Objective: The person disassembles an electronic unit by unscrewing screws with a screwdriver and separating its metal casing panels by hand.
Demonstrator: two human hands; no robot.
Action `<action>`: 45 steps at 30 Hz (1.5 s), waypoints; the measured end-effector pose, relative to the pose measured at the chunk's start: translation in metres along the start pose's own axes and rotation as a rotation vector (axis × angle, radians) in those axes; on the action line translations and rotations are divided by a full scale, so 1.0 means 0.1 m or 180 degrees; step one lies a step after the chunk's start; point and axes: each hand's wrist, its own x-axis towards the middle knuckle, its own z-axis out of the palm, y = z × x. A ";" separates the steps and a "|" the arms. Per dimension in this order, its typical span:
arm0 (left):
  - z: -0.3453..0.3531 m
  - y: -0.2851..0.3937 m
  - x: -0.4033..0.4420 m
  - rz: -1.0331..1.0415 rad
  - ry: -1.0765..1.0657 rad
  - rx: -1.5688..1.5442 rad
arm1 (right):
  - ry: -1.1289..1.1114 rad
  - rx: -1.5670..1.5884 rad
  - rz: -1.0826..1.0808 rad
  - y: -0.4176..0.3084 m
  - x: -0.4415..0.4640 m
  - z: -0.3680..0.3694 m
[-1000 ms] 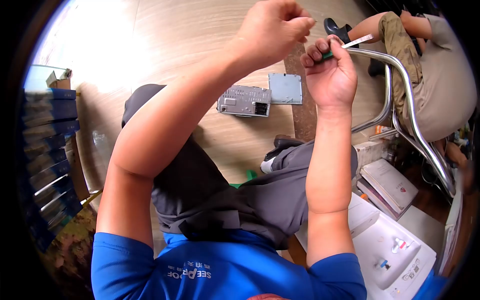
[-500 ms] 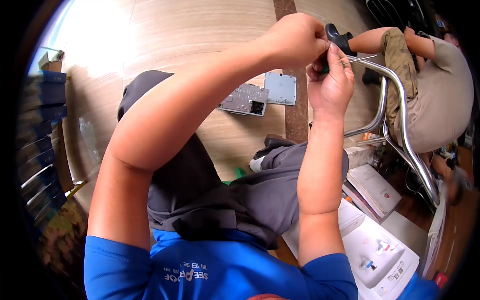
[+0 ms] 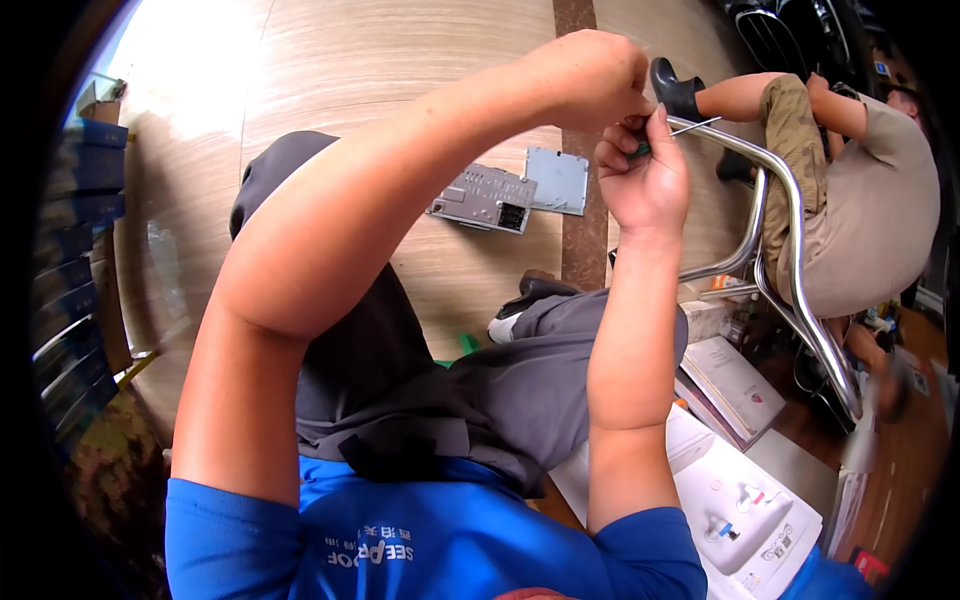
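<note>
My right hand (image 3: 648, 185) is held up with its palm toward me, fingers curled around the green handle of a screwdriver (image 3: 640, 150). The thin metal shaft points out to the right past my thumb. Just above, my left hand (image 3: 600, 82) is closed, with its fingertips bunched close to the right thumb tip. Whatever those fingertips pinch is hidden or too small to name. On the floor below the hands lies a grey metal electronic unit (image 3: 480, 197) with a black connector socket. A flat light-grey metal plate (image 3: 558, 180) lies against its right side.
A chrome tubular frame (image 3: 797, 230) rises at the right, beside another person (image 3: 870, 200) who is seated or crouching. Booklets (image 3: 735, 385) and a white sink-like panel (image 3: 745, 510) are at lower right. Stacked blue boxes (image 3: 85, 210) line the left.
My right hand has shifted slightly left and down with the screwdriver. The left hand stays nearly in place, still closed near the right thumb. The view has moved a little.
</note>
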 end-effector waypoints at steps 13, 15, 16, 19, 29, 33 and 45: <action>-0.45 -0.28 -0.45 -0.0350 -0.0517 0.1366 | 0.2623 -0.2315 0.1357 1.45 0.07 -2.69; -0.48 -0.34 -0.53 -0.0585 -0.0640 0.1484 | 0.2751 -0.2416 0.1562 1.68 -0.02 -2.97; -0.49 -0.39 -0.58 -0.0612 -0.0645 0.1475 | 0.2744 -0.2428 0.1589 1.74 0.01 -3.04; -0.47 -0.51 -0.66 -0.0709 -0.0613 0.1569 | 0.2690 -0.2464 0.1585 1.83 0.11 -3.22; -0.45 -0.55 -0.70 -0.0997 -0.1409 0.1696 | 0.2464 -0.4322 0.0738 1.93 0.90 -4.03; -0.39 -0.63 -0.71 -0.0930 -0.1389 0.1766 | 0.2495 -0.4433 0.0890 1.90 0.97 -3.98; -0.48 -0.50 -0.75 -0.0764 -0.1265 0.1519 | 0.2865 -0.4347 0.0211 1.47 0.82 -3.84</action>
